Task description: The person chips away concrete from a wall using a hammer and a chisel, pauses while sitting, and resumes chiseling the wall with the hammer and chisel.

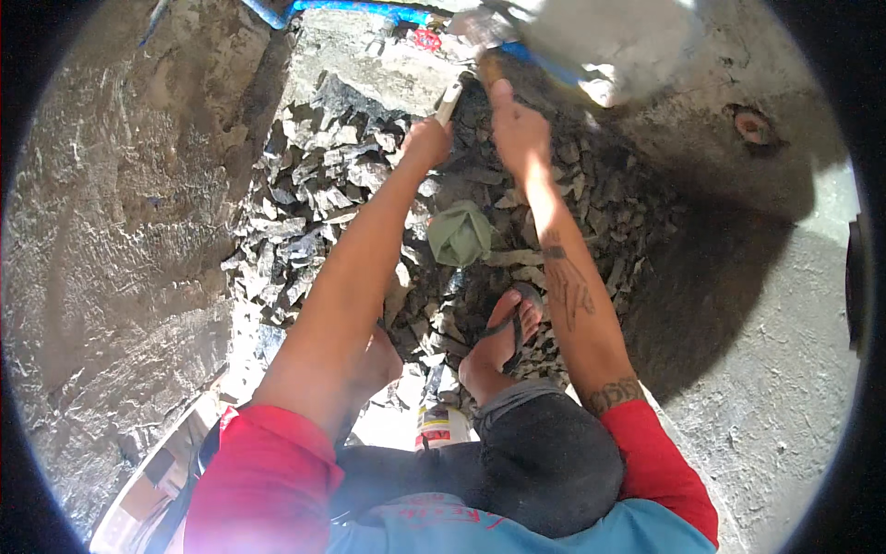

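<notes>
My left hand (429,143) grips a pale, narrow rod-like tool (450,102), which slants up and away towards a concrete block. Whether its far end touches anything is unclear. In my right hand (520,135) is a wooden handle (491,70), held with the thumb along it. The head of this tool (483,28) is blurred, so its kind cannot be told. Below both hands spreads a bed of broken grey and dark chunks (325,187), perhaps charcoal or rubble. A crumpled green cloth-like thing (459,233) lies on the chunks between my forearms.
At the back runs a blue pipe (363,8) with a red valve handwheel (427,39). Rough concrete walls (131,228) close in on both sides. A pipe stub (753,129) sits in the right one. A labelled container (443,426) stands near my legs; my sandalled foot (505,318) rests on the chunks.
</notes>
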A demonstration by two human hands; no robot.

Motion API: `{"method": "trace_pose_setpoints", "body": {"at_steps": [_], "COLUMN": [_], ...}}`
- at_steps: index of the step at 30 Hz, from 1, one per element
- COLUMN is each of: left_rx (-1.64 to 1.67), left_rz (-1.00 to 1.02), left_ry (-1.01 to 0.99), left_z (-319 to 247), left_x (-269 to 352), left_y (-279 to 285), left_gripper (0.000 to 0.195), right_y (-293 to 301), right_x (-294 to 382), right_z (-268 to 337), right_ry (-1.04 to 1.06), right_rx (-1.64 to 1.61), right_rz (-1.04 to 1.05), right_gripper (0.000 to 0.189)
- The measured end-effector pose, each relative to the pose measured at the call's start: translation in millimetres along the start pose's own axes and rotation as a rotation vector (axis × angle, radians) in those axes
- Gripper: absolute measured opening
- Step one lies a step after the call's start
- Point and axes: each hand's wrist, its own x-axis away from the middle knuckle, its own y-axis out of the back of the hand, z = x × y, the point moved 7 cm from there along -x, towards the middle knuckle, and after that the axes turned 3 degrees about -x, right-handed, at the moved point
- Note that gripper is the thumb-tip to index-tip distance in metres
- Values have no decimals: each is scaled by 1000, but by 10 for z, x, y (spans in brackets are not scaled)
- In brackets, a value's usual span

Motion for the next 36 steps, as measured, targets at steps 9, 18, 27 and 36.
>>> {"method": "trace_pose_setpoints", "body": {"at_steps": [9,18,27,36], "left_rx": [193,87,80,83], "left_rz": [-178,-84,-95,-36], "left_ry": [10,160,248,289], "left_z": [-60,155,140,255], "left_x": [321,194,323,302], "left_y": [570,271,329,197], "left_gripper": [51,53,48,50], "right_y": [385,-359,96,-231], "right_x": [61,-14,213,97], "right_z": [63,-445,622,10], "right_ry": [-12,111,378,87], "right_rx": [-430,89,-227,222], "right_rz": [-67,76,36,218], "right_gripper": [67,59,57,66]}}
